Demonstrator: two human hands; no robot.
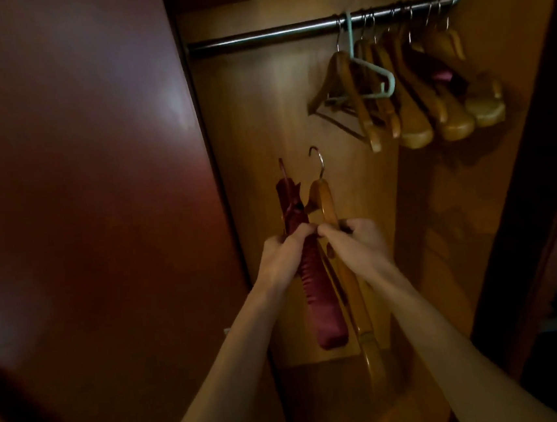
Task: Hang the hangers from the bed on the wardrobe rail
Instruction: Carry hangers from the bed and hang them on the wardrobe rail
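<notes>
I stand in front of the open wardrobe. My left hand (pixel 283 253) grips a padded dark-red satin hanger (pixel 319 295) near its middle. Right beside it my right hand (pixel 358 240) grips a wooden hanger (pixel 325 203) with a metal hook pointing up. Both hangers are held upright, side by side, well below the metal rail (pixel 263 33). Several wooden hangers (pixel 412 96) and one pale green plastic hanger (pixel 372 69) hang bunched at the rail's right end.
The dark-red wardrobe door (pixel 81 195) fills the left side. The left half of the rail is bare. The wardrobe's right side panel (pixel 516 154) rises on the right, with dim dark objects beyond it.
</notes>
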